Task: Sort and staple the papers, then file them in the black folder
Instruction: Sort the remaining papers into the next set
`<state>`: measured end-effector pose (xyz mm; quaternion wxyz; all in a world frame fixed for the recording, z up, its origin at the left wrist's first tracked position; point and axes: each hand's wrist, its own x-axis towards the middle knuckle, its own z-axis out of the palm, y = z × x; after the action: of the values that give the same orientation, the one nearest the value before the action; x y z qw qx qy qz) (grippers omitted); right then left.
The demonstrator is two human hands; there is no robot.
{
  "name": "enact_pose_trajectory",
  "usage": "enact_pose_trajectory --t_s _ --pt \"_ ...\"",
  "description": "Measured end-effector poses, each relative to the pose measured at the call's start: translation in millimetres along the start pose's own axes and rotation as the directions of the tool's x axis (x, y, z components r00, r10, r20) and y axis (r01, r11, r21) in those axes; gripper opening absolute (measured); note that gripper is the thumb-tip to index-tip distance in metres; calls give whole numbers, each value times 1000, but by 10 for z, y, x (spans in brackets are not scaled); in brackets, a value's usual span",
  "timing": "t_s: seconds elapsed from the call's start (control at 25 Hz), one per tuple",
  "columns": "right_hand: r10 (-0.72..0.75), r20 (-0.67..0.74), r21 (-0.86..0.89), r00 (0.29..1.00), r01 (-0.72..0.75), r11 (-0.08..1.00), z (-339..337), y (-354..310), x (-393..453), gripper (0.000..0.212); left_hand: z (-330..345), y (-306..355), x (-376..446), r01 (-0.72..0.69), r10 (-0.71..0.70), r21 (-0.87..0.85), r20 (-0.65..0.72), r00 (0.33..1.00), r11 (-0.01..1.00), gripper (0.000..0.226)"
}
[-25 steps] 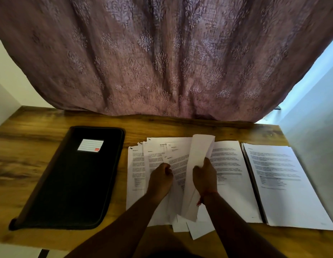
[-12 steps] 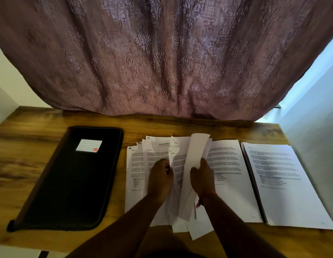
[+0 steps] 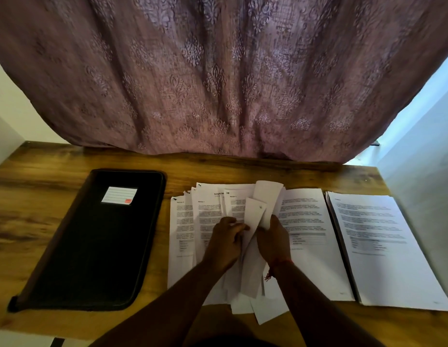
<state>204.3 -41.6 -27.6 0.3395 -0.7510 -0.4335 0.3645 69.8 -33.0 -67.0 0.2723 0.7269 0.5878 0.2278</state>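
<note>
Both hands (image 3: 250, 242) lift sheets (image 3: 255, 221) from fanned papers (image 3: 208, 216)

You've got a black folder (image 3: 92, 241) w/ a white label (image 3: 119, 195): thin ruled lines, small red square at its corner. Papers (image 3: 305, 236) are white w/ grey-black printed text, one grey bar across a table. Desk (image 3: 30, 209) is warm brown wood grain w/ darker streaks. Curtain (image 3: 218, 71) behind is dusty mauve-purple w/ a paler damask motif pattern. Red thread (image 3: 276, 265) on your right wrist. Walls off-white, bluish at right.
</note>
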Motion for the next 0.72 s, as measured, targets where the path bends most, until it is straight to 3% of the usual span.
enact_pose_trajectory --t_s 0.12,0.4,0.56,0.72 --pt "7 -15 4 1000 -7 1000 -16 0 0 35 12 -16 -13 99 -99 92 -11 995 991 30" --pt "15 -7 8 1000 -15 1000 -23 11 19 32 20 77 -16 35 -32 100 -38 999 994 32" --pt "26 -6 -14 1000 -26 1000 -11 23 18 36 -65 212 -31 95 -79 159 -100 992 983 33" --pt "8 4 -3 1000 -8 1000 -31 12 6 34 -69 309 -51 128 -130 64 16 991 990 39"
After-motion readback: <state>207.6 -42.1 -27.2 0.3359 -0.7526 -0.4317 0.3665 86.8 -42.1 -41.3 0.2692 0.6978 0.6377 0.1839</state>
